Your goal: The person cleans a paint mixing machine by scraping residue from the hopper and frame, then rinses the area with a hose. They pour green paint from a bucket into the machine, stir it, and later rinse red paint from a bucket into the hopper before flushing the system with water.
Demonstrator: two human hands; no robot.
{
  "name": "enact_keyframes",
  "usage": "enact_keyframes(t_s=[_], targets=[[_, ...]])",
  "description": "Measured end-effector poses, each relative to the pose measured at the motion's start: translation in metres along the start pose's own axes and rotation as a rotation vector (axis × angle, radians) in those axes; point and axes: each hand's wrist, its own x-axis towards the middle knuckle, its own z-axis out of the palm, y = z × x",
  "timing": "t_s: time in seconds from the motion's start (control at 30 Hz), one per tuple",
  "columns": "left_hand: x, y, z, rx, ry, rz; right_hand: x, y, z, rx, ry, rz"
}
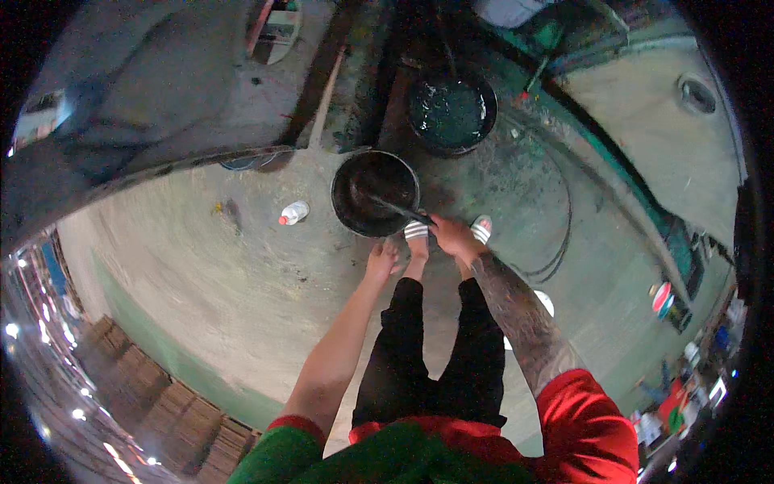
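Near the frame's centre, a long, dark, stick-like tool point(397, 208) is gripped by the right hand point(454, 239), its tip inside a round, black, metal-looking pot point(359, 221); the left hand's point(384, 261) state cannot be told. Controlled, low strokes seem best.

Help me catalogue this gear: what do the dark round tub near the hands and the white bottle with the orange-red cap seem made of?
The dark round tub could be dull-finished metal, plastic or rubber; its dark, stained-looking inside leaves that open. The white bottle is probably smooth plastic, judging by its pale body and bright cap.
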Motion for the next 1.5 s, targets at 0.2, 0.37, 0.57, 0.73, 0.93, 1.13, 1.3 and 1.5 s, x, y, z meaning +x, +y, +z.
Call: enact_keyframes(t_s=[0.2, 0.37, 0.57, 0.73, 0.93, 1.13, 1.3, 1.5], targets=[[-0.041, -0.078, -0.101, 0.082, 0.189, -0.042, 0.063, -0.005, 0.061, -0.159, 0.273, -0.098], [-0.051, -0.132, -0.173, 0.621, 0.287, -0.006, 0.002, -0.001, 0.06, 0.021, 0.194, -0.008], [-0.069, -0.095, -0.173, 0.599, 0.201, 0.018, -0.146, 0.065, 0.018, -0.098, 0.208, 0.473], [-0.072, -0.025, -0.142, 0.561, 0.216, 0.117, -0.249, 0.11, -0.081, -0.045, 0.096, 0.559], [-0.056, 0.059, -0.109, 0.799, 0.207, 0.22, -0.286, 0.108, -0.168, 0.089, 0.231, 0.58], [-0.057, 0.133, -0.071, 0.62, 0.113, 0.427, -0.282, 0.101, -0.23, 0.168, 0.424, 0.577], [-0.102, 0.17, -0.008, 0.153, 0.103, 0.337, -0.25, 0.149, -0.268, 0.096, 0.359, 0.524], [-0.174, 0.142, 0.068, 0.128, 0.362, 0.183, -0.195, 0.265, -0.319, -0.328, 0.193, 0.132]])
